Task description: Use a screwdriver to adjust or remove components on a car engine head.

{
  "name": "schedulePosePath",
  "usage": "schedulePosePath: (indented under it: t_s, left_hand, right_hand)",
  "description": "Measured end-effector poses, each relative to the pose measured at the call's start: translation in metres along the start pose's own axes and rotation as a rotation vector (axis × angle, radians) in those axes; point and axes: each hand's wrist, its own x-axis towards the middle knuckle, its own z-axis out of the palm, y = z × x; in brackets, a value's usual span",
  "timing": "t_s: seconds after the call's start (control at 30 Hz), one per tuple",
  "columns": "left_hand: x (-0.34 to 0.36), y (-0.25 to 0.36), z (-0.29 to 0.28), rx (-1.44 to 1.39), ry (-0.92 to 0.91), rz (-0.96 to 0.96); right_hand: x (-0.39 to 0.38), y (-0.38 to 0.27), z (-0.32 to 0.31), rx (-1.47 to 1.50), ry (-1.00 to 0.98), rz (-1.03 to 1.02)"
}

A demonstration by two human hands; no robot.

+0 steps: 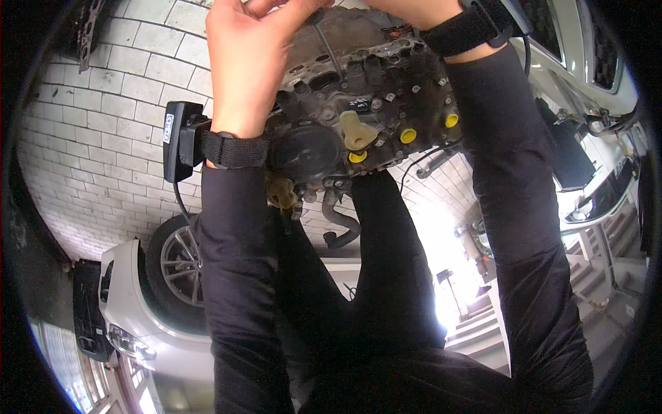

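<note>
My left hand is at the top edge above the engine, its fingers curled and partly cut off. They close around the dark upper end of a thin metal rod, which slants down to the engine's top. Of my right hand, only the part near the wrist shows at the top, right of the rod; its fingers are out of the picture. Below both hands lies a dirty dark engine with a black round cover, a tan plastic piece and yellow round plugs along its near side.
A curved grey hose hangs from the engine's near side, close to my legs. White tiles cover the floor. A white car with its wheel stands at left, another white car at right. Black devices are strapped to my wrists.
</note>
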Motion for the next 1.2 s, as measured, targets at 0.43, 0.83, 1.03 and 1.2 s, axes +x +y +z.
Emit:
schedulePosePath:
  t_s: [0.43,0.83,1.03,1.2]
  left_hand:
    - [0.001,0.0,0.011,0.069,-0.018,-0.034]
    - [0.0,-0.008,0.006,0.051,-0.019,0.008]
    - [0.001,-0.014,0.007,0.034,-0.023,0.005]
    - [0.001,-0.013,0.009,0.048,-0.017,0.016]
  right_hand:
    - [-0.009,0.008,-0.002,0.07,0.012,0.038]
    - [-0.011,-0.013,-0.02,0.176,-0.062,0.066]
    - [-0.013,-0.005,-0.016,0.121,-0.033,0.056]
    - [-0.007,0.002,-0.005,-0.109,0.038,0.043]
